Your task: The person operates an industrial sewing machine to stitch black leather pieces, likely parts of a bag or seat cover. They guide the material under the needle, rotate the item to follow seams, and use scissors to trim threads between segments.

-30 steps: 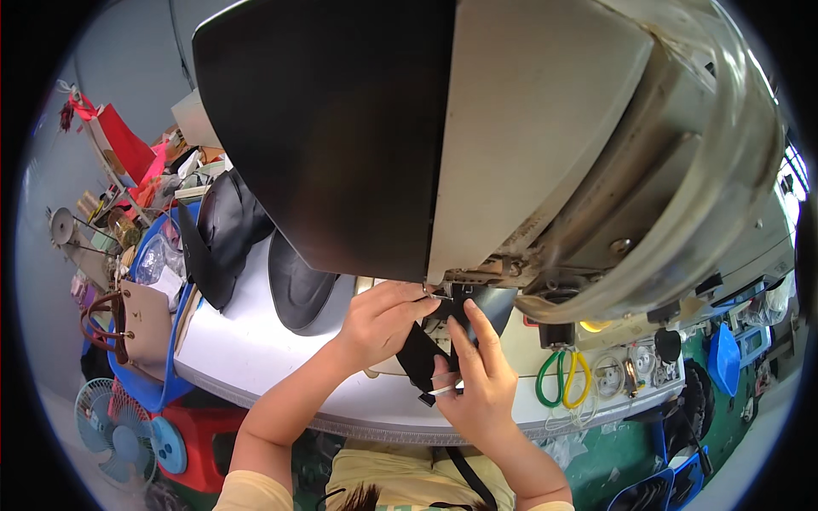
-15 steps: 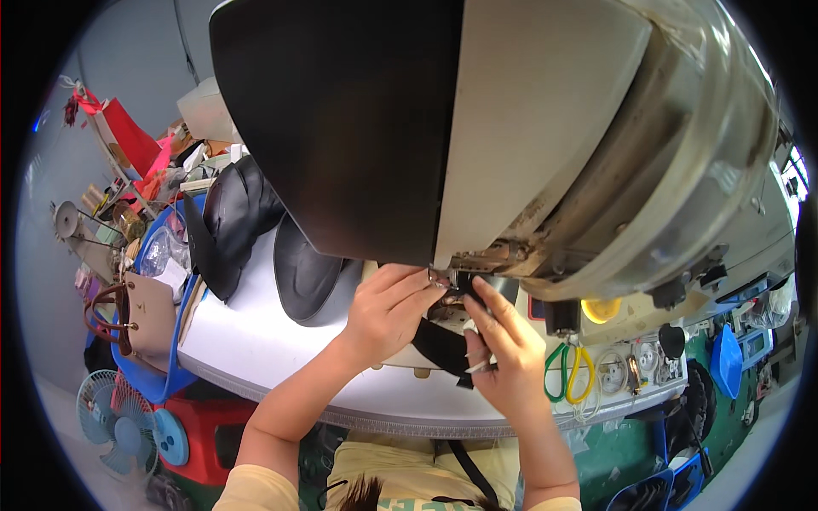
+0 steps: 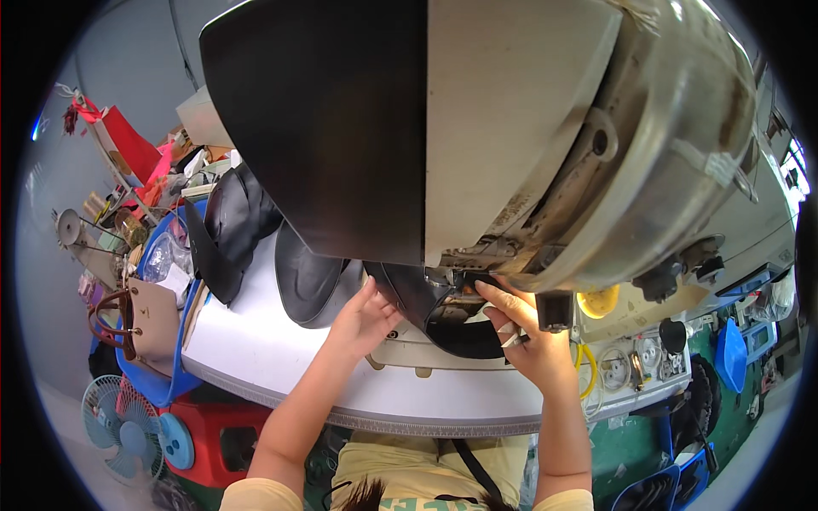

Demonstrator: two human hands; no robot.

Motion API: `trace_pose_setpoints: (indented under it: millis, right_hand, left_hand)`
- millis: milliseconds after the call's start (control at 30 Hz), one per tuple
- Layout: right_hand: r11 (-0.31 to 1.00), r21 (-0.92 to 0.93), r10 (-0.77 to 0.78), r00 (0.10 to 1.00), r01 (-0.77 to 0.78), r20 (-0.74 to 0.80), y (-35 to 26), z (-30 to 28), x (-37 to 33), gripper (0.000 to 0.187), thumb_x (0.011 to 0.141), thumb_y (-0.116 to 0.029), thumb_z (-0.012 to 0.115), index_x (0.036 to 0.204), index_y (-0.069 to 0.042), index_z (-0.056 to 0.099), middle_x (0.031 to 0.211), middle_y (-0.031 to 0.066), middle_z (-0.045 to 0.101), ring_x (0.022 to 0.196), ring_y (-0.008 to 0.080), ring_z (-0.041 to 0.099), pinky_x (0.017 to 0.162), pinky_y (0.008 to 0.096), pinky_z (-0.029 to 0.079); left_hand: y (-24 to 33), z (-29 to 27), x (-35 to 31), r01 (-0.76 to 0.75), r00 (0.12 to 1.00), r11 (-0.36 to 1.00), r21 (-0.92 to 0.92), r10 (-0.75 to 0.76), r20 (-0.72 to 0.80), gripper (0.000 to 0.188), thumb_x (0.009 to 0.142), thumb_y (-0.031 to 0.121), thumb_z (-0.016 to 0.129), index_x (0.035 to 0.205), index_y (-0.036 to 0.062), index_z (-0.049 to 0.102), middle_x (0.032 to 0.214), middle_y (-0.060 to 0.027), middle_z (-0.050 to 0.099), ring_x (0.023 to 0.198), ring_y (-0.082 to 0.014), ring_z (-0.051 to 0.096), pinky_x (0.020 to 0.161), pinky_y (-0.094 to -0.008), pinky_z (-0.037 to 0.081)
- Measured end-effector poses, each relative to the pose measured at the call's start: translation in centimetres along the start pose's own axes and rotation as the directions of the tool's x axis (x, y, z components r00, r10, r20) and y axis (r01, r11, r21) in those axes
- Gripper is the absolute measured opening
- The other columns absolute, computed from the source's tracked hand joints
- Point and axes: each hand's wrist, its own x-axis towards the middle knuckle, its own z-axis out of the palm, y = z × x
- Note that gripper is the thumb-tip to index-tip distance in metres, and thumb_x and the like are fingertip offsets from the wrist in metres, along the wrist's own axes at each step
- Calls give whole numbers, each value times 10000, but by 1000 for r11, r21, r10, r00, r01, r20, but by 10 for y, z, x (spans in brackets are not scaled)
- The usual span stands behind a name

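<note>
A black leather piece (image 3: 411, 294) lies bent in a curve under the needle area of a sewing machine (image 3: 520, 128), whose large head fills the upper middle. At its left side, my left hand (image 3: 365, 324) is open, fingers apart, fingertips close to the leather. My right hand (image 3: 532, 341) is to the right of the needle area. Its index finger reaches toward the leather beside the presser foot (image 3: 452, 277), while the other fingers curl around a small pale thing (image 3: 509, 336) that I cannot make out. The machine head partly hides the leather.
More black leather pieces (image 3: 308, 277) lie left on the white table (image 3: 281, 375). Beyond the table's left end are a blue bin (image 3: 153, 370), a beige handbag (image 3: 155, 317) and a fan (image 3: 123, 426). Bobbins (image 3: 613, 368) and a yellow-handled tool (image 3: 586, 375) sit right.
My left hand has drawn back leftward from the needle and opened. The leather now shows a wider curve to its right. My right hand has shifted slightly right; the whole view has moved a little.
</note>
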Motion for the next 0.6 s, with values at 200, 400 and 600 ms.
trace_pose_setpoints:
  millis: [200, 400, 600]
  right_hand:
    - [996, -88, 21, 1000, -21, -8, -4, 1, -4, 396, 761, 31, 665, 1104, -168, 663, 1075, 125, 645, 843, 233, 646, 680, 311, 516]
    - [960, -192, -224, 971, 205, -84, -46, -2, -11, 414, 553, 18, 650, 964, -25, 670, 1080, 120, 630, 654, 215, 561, 506, 304, 469]
    - [957, -195, -195, 974, 215, 119, -52, 28, -36, 455, 590, -64, 649, 1040, 0, 634, 1027, 127, 634, 624, 163, 519, 494, 268, 453]
  left_hand:
    - [33, 3, -3, -4, 906, 986, 166, -67, 418, 448, 853, 190, 645, 1239, 23, 492, 1209, -112, 569, 1126, -257, 544, 951, -395, 451]
    - [29, 0, -25, -122, 968, 973, 195, 74, 239, 448, 760, 53, 706, 1181, 46, 551, 1161, -96, 599, 1076, -258, 581, 927, -423, 466]
    - [24, 3, -35, -155, 969, 957, 247, 99, 225, 432, 778, 74, 703, 1181, 54, 549, 1171, -65, 590, 1099, -240, 558, 950, -416, 443]
